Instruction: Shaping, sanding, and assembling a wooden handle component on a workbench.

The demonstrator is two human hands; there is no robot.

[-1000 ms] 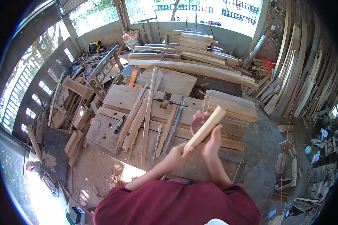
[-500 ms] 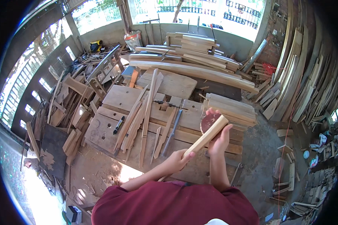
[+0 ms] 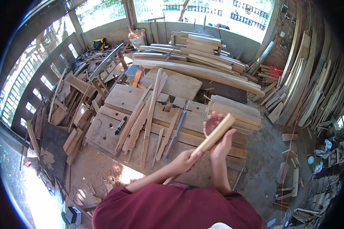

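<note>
A pale wooden strip (image 3: pixel 214 136) is held slanting over the bench, its far end up and to the right. My left hand (image 3: pixel 184 162) is closed around its lower part, thumb on top. Near the upper end, my right hand (image 3: pixel 221 147) wraps the strip from the right and beneath. It presses a round, dark red sanding disc (image 3: pixel 213 124) against the strip's left side; the fingertips show beyond the disc, slightly blurred. Below them lies the worn wooden workbench (image 3: pixel 99 131), with several thin, shaped wood pieces (image 3: pixel 136 131) and a long metal bar (image 3: pixel 175 135) on it.
A marker pen (image 3: pixel 120 125) rests on the bench's left part. Stacked planks (image 3: pixel 233 110) stand just beyond my right hand, and longer boards (image 3: pixel 198 74) are piled behind. Scrap wood (image 3: pixel 78 114) heaps at left. Tall boards (image 3: pixel 304 76) lean at the right wall.
The strip has shifted slightly up and right, with my left thumb moving along with it. The sanding disc has tilted and shows less of its face. The bench pieces stay in place.
</note>
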